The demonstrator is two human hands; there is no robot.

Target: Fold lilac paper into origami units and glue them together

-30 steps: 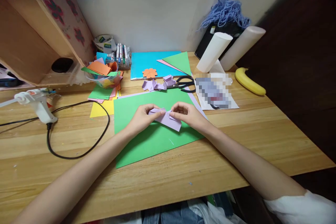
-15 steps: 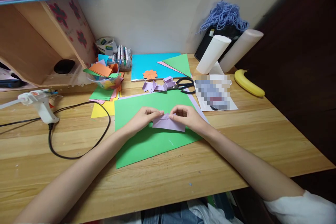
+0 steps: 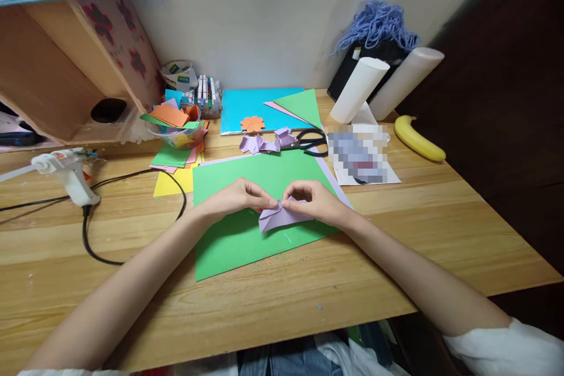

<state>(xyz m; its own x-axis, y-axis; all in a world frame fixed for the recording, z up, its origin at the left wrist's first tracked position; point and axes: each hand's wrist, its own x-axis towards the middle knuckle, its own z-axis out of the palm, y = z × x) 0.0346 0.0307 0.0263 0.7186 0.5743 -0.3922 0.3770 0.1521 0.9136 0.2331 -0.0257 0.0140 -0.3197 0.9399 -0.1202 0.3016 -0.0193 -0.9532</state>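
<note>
A folded piece of purple paper [image 3: 282, 220] is pinched between both hands, over a large green sheet [image 3: 229, 247]. My left hand [image 3: 251, 195] grips its upper left part with thumb and fingers. Close beside it, my right hand [image 3: 311, 200] pinches the same paper near the middle of its top edge, and the fingertips nearly meet. The paper's lower left corner hangs free, and its right end runs under my right hand. Beyond the green sheet lie folded purple pieces [image 3: 258, 144], black scissors [image 3: 311, 142] and an orange paper flower [image 3: 252, 124].
A white glue gun [image 3: 70, 179] with a black cord stands at the left. A cup of paper scraps [image 3: 176, 132], markers [image 3: 207, 94] and a blue pack [image 3: 242, 106] sit at the back. White rolls [image 3: 359, 91] and a banana [image 3: 418, 140] are at the right.
Both hands have moved slightly nearer the body with the purple paper. The paper has tilted, its left end now lower, and the fingertips have come closer together.
</note>
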